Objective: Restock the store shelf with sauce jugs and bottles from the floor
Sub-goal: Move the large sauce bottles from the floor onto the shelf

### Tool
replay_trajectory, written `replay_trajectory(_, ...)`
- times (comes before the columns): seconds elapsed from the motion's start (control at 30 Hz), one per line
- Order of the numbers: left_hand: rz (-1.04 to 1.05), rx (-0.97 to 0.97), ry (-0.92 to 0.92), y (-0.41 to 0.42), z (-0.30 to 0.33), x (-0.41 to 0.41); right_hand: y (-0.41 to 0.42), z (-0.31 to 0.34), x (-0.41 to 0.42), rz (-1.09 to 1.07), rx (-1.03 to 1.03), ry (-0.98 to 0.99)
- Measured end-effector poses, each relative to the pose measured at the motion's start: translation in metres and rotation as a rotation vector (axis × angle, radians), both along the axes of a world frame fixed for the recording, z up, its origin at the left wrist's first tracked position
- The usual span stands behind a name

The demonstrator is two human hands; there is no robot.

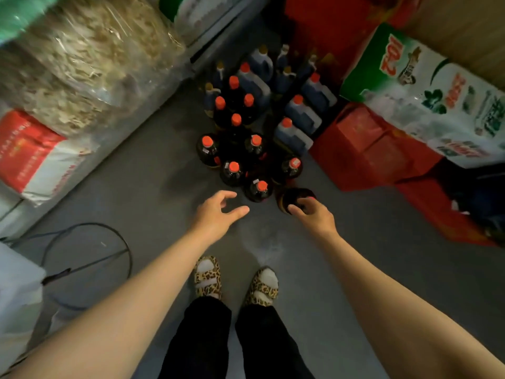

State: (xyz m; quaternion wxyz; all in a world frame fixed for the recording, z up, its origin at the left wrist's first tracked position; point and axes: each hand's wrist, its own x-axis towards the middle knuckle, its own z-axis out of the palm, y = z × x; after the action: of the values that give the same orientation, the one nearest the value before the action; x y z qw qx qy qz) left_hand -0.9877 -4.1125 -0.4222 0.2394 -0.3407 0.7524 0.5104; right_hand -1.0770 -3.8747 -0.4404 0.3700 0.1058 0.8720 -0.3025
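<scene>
the right hand (314,214) grips the top of a dark jug (292,199) on the floor (164,203); the left hand (216,214) hangs released, fingers spread, holding nothing. more red-capped jugs (246,149) cluster just beyond both hands; a red box (366,149) lies right of them.
</scene>
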Motion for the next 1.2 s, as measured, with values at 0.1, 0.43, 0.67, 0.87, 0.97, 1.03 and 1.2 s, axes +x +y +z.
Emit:
replay_trajectory(0.1,-0.048,0.051,0.006,0.035,-0.042,-0.009,0.027,-0.037,0.004,-0.06,0.009,0.083)
replay_trajectory(0.43,-0.307,0.217,0.136,0.107,-0.238,-0.073,0.099,-0.207,0.024,-0.328,-0.117,0.346)
replay_trajectory(0.67,-0.476,0.341,0.306,0.143,-0.333,-0.133,0.115,-0.314,0.018,-0.413,-0.372,0.531)
replay_trajectory(0.87,-0.636,0.425,0.296,0.142,-0.339,-0.153,0.116,-0.35,0.01,-0.451,-0.583,0.525)
replay_trajectory(0.97,-0.558,0.455,0.289,0.145,-0.341,-0.137,0.117,-0.352,0.014,-0.454,-0.608,0.492)
replay_trajectory(1.03,-0.537,0.471,0.28,0.147,-0.346,-0.132,0.119,-0.353,0.012,-0.45,-0.636,0.463)
replay_trajectory(1.2,-0.541,0.446,0.26,0.145,-0.355,-0.139,0.121,-0.364,0.01,-0.432,-0.683,0.411)
